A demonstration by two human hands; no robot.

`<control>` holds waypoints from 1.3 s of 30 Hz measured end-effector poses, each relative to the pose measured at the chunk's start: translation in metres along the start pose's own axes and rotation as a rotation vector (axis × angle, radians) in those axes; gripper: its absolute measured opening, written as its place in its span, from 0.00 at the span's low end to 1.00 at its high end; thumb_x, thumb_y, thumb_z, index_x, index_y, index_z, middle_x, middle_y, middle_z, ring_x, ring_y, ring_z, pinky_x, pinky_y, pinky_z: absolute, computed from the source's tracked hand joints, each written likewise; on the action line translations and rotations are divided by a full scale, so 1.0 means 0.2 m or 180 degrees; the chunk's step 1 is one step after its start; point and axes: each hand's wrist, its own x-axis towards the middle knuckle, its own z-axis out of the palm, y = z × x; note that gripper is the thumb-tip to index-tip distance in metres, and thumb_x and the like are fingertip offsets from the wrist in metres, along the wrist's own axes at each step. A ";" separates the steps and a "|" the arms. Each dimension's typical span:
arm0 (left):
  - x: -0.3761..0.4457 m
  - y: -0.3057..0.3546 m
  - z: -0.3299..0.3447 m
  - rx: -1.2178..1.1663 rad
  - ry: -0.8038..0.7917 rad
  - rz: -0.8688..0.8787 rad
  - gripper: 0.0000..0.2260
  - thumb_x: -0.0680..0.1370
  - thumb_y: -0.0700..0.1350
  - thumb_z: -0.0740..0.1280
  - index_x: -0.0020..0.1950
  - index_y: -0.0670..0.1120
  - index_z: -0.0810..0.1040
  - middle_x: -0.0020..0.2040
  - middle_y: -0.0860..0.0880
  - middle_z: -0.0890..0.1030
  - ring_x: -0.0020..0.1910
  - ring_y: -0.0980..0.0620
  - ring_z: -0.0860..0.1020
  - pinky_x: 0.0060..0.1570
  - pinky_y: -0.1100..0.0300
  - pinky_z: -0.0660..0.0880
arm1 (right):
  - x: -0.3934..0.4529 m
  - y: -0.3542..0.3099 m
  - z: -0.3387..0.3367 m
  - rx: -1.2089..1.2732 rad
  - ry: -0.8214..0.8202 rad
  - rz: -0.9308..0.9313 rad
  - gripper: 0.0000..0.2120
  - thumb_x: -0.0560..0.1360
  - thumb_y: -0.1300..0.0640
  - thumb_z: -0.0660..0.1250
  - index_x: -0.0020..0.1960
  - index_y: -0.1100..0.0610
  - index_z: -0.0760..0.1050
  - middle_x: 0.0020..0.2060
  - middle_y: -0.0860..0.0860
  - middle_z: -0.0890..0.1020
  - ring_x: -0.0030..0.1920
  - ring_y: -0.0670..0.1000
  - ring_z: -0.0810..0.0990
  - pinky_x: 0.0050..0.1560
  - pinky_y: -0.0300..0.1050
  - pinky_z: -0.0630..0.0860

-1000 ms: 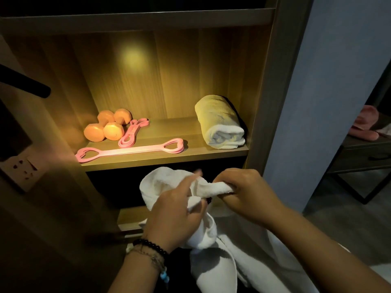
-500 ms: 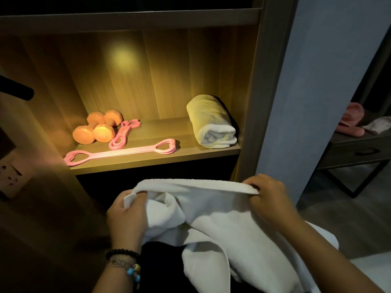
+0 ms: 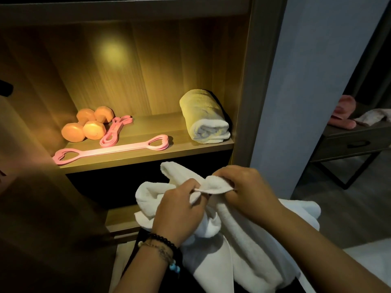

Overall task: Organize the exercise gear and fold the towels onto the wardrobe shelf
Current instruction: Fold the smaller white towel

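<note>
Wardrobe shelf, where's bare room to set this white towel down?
Bare wood lies mid-shelf, between the long pink band and the rolled towel. The left end is crowded with orange dumbbells and the second pink band.

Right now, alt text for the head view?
Two hands, left hand and right hand, pinch a bunched white towel in front of a lit wooden wardrobe shelf. On the shelf lie two orange dumbbells, two pink resistance bands and a rolled towel.
</note>
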 end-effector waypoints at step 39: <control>0.07 -0.04 -0.13 -0.0990 0.0927 -0.0345 0.07 0.75 0.43 0.69 0.38 0.51 0.75 0.35 0.55 0.78 0.36 0.60 0.75 0.32 0.70 0.68 | 0.10 0.19 -0.15 -0.0853 0.0215 -0.0140 0.15 0.68 0.64 0.66 0.54 0.53 0.78 0.48 0.51 0.82 0.45 0.55 0.80 0.42 0.54 0.79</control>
